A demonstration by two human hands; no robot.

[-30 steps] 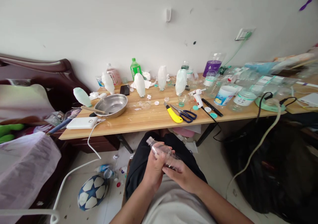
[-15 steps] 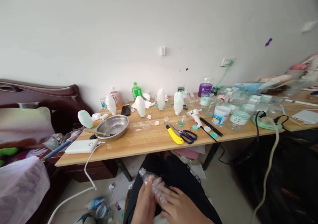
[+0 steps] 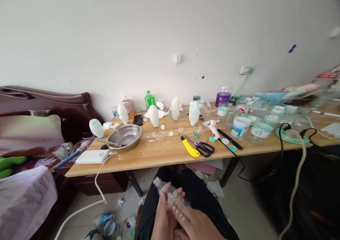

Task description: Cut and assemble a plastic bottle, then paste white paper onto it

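Observation:
A clear plastic bottle (image 3: 158, 184) lies tilted over my lap, its neck pointing up and to the left. My left hand (image 3: 163, 213) is closed around its near side, thumb along the wall. Across the bottle's body lie the fingers of my right hand (image 3: 195, 220), pressed against the plastic. Much of the lower bottle is hidden by both hands. Beyond my knees, on the wooden table (image 3: 159, 156), are a yellow-handled utility knife (image 3: 190, 147), dark blue scissors (image 3: 203, 148) and a white glue gun (image 3: 211, 127).
Several white-wrapped bottle shapes (image 3: 153, 116) stand along the table. A metal bowl (image 3: 136, 135) and a white power bank (image 3: 91, 157) sit at left. At right are clear bottles (image 3: 261, 130), a white tub (image 3: 239, 126) and a green power strip (image 3: 289, 136). A cable (image 3: 97, 187) hangs off the front edge.
The camera view has shifted slightly, so the table appears further right. My right-hand fingers have slid up over the bottle towards my left hand; both hands stay on it.

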